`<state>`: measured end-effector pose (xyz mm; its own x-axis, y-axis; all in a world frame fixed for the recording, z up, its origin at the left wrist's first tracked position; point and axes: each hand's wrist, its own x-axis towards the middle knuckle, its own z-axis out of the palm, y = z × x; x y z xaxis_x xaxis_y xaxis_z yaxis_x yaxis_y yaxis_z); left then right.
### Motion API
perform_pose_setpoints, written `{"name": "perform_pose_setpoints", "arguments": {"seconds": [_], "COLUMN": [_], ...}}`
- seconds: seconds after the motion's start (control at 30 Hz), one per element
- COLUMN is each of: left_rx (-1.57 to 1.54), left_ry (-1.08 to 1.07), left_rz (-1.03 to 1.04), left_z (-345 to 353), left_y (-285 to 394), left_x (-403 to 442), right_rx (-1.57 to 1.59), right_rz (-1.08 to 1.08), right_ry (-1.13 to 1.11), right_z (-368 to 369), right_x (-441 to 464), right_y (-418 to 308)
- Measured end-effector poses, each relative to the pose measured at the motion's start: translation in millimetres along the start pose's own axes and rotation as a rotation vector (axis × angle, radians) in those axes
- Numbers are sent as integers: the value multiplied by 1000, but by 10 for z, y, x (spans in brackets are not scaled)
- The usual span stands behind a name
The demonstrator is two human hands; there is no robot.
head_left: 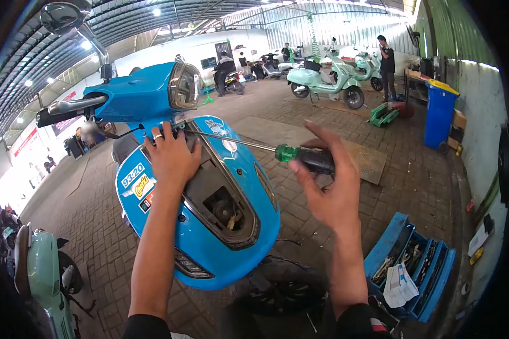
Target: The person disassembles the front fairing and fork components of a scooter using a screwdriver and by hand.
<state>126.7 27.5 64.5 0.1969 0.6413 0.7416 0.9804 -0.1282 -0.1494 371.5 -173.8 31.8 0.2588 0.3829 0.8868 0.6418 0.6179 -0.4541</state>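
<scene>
My right hand (336, 183) holds a long screwdriver (288, 152) with a green and black handle, its index finger raised off the grip. The metal shaft runs left to the top of the front panel of a blue scooter (203, 271). My left hand (172, 155) rests on that panel just below the headlight (184, 86), fingers spread and bent at its upper edge, beside the screwdriver's tip. What the tip touches is hidden by my fingers. Below them, the dark centre recess (223, 209) of the panel lies uncovered, with a round part and wiring inside.
A blue toolbox (398, 220) stands open at lower right, with tools and a paper (400, 286) on it. A mint scooter (42, 271) is at lower left. Further back are more scooters, several people, a green stand (384, 114) and a blue bin (439, 116).
</scene>
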Motion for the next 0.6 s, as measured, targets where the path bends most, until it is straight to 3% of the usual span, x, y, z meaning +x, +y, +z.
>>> {"name": "perform_pose_setpoints", "arguments": {"seconds": [0.03, 0.07, 0.13, 0.17, 0.23, 0.27, 0.33, 0.37, 0.43, 0.47, 0.53, 0.6], "left_rx": [12, 16, 20, 31, 22, 13, 15, 15, 10, 10, 2, -1], "left_ry": [-10, -10, 31, 29, 46, 63, 44, 44, 50, 53, 54, 54], "left_rz": [3, 11, 1, -7, -5, -11, -16, -21, -25, -25, -13, -18], "left_z": [-18, -22, -9, -10, 4, 9, -32, -30, -26, -30, -36, -61], "left_y": [22, 33, 33, 41, 31, 37, 69, 66, 58, 55, 58, 74], "left_x": [-18, -16, -31, -33, -33, -40, -43, -42, -45, -43, -51, -61], "right_rx": [-39, -37, 100, 99, -19, -21, -11, -13, -13, -14, 23, 86], "right_rz": [188, 193, 68, 79, -161, -156, 65, 68, -269, -271, -22, -36], "right_ry": [-19, -12, -74, -70, 35, 39, -106, -102, -19, -17, 28, -15], "right_z": [-25, -26, -29, -30, -13, -24, -35, -59, -82, -63, -29, -51], "right_x": [-7, -15, -27, -33, 27, -4, -54, -50, 35, 23, -42, -45], "right_y": [-42, 21, 153, 167, 115, 171, 283, 299, 217, 189, 144, 213]}}
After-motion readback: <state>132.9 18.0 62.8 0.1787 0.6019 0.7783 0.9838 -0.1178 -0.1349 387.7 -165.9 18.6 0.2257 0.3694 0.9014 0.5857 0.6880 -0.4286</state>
